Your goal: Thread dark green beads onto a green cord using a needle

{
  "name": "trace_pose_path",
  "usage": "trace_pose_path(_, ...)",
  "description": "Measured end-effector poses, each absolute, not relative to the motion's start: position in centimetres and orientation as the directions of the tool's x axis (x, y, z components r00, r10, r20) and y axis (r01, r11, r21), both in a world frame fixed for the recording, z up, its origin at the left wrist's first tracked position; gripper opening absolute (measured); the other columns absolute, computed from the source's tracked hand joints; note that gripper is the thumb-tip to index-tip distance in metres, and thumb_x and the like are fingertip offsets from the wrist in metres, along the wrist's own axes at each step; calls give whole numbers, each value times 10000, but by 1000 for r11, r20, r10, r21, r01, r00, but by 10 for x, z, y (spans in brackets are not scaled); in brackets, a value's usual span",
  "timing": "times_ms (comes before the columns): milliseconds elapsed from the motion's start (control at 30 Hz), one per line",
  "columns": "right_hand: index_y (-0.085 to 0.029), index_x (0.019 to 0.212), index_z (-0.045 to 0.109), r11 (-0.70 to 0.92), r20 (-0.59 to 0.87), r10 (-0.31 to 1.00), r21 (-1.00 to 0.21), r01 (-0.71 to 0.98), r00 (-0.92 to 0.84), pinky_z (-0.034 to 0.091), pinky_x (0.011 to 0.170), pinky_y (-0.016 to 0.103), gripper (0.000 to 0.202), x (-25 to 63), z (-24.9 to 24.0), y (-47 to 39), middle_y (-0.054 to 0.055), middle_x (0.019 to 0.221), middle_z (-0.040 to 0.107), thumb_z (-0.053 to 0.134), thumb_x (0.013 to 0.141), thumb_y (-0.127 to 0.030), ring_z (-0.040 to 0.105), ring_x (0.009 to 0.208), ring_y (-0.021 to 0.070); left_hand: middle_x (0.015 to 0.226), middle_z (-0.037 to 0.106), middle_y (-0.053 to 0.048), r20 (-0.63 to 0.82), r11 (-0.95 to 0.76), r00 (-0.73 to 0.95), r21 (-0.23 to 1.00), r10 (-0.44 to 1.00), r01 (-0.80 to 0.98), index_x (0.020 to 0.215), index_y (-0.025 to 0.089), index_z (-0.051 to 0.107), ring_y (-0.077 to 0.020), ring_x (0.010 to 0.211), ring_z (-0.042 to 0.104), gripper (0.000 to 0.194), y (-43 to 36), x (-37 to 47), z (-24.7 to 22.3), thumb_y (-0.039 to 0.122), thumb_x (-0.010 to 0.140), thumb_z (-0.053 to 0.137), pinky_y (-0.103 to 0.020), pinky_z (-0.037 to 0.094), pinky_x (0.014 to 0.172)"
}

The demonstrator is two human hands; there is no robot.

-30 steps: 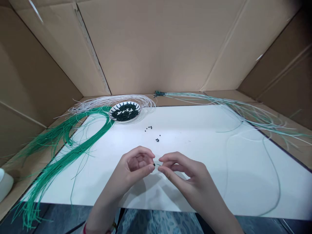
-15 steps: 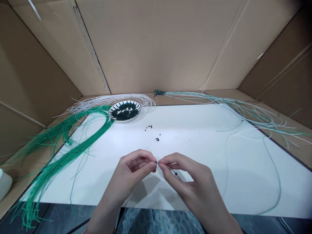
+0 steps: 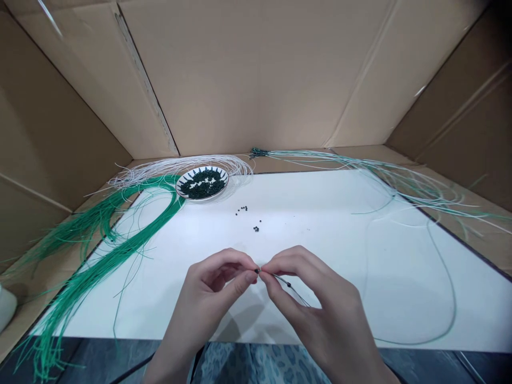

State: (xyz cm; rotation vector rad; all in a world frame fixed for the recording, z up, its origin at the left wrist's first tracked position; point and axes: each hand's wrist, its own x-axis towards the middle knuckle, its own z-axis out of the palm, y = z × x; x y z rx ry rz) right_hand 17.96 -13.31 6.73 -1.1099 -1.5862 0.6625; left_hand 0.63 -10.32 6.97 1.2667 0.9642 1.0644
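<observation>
My left hand (image 3: 224, 282) pinches a tiny dark bead (image 3: 257, 271) between thumb and forefinger, low in the middle of the view. Fingertips almost touching it, my right hand (image 3: 316, 290) is closed on a thin cord (image 3: 298, 294), which runs back under the palm and carries a small dark bead (image 3: 288, 285). A long loop of pale green cord (image 3: 454, 298) lies to the right. Beyond the hands, several loose dark beads (image 3: 256, 229) rest on the white board (image 3: 312, 202).
A patterned dish (image 3: 227, 184) of dark beads stands at the back left. Green cords (image 3: 132, 240) spread down the left side, with white cords (image 3: 150, 168) behind. A beaded cord bundle (image 3: 320, 156) stretches across the back right. Cardboard walls (image 3: 256, 74) surround the board.
The right hand has tilted and risen slightly, showing more cord behind its fingertips. The pale green loop's lower end has shifted left. The whole view has moved slightly.
</observation>
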Motion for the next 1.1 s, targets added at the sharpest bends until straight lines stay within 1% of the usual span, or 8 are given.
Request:
trace_pose_path(200, -235, 964, 679, 477, 487, 872, -827, 299, -43, 552, 679, 276, 157, 180, 65, -134, 20, 865, 681, 623, 957, -88, 666, 778, 169, 825, 776, 29, 59, -41, 239, 996, 969, -80, 818, 264, 817, -121, 775, 698, 113, -105, 7, 72, 159, 854, 794, -163, 550, 718)
trace_pose_path(400, -250, 1013, 685, 503, 501, 861, -814, 291, -87, 541, 710, 270, 199, 185, 62, -135, 15, 883, 671, 626, 961, -67, 660, 791, 164, 824, 770, 8, 74, -66, 272, 997, 960, -40, 804, 258, 825, -138, 769, 680, 109, -103, 4, 73, 167, 855, 794, -185, 547, 707)
trace_pose_path(500, -266, 1003, 671, 485, 486, 870, -820, 304, -77, 558, 705, 254, 160, 185, 61, -135, -2, 861, 689, 686, 945, -118, 667, 756, 161, 842, 771, 1, 76, -67, 287, 997, 955, -41, 836, 268, 827, -147, 787, 683, 92, -104, 4, 71, 192, 870, 786, -196, 543, 715)
trace_pose_path(633, -289, 1021, 638, 429, 445, 895, -858, 281, -7, 582, 727, 223, 201, 186, 58, -133, -33, 847, 715, 760, 903, -180, 684, 731, 151, 848, 755, -21, 74, -59, 303, 997, 950, -57, 844, 246, 819, -171, 813, 683, 56, -105, 5, 69, 249, 884, 780, -228, 538, 740)
trace_pose_path(767, -276, 917, 657, 412, 415, 909, -874, 258, -46, 570, 707, 204, 152, 189, 57, -128, -47, 787, 693, 797, 881, -231, 666, 715, 140, 848, 749, -23, 142, -113, 323, 988, 936, -106, 858, 263, 828, -164, 811, 667, 61, -102, 6, 66, 246, 889, 778, -227, 528, 733)
trace_pose_path(867, -263, 927, 692, 407, 393, 913, -881, 240, -107, 574, 718, 229, 116, 189, 56, -126, -25, 824, 720, 799, 881, -256, 684, 746, 159, 837, 736, -30, 193, -155, 315, 978, 929, -142, 833, 274, 848, -168, 818, 657, 71, -98, 6, 63, 230, 865, 803, -245, 524, 749)
trace_pose_path(967, -258, 977, 745, 417, 399, 908, -886, 200, -129, 592, 764, 265, 87, 188, 52, -124, 8, 891, 776, 764, 905, -213, 724, 794, 185, 821, 717, -34, 124, -67, 305, 980, 944, -190, 755, 269, 860, -167, 786, 657, 38, -94, 5, 60, 262, 789, 874, -257, 519, 729)
trace_pose_path(1100, -235, 954, 778, 476, 469, 879, -868, 143, -83, 608, 716, 265, 123, 182, 43, -121, 34, 852, 805, 718, 906, -138, 745, 746, 192, 812, 707, -34, -39, 120, 319, 964, 947, -238, 688, 252, 854, -158, 740, 653, 90, -91, 4, 54, 300, 717, 924, -269, 508, 728)
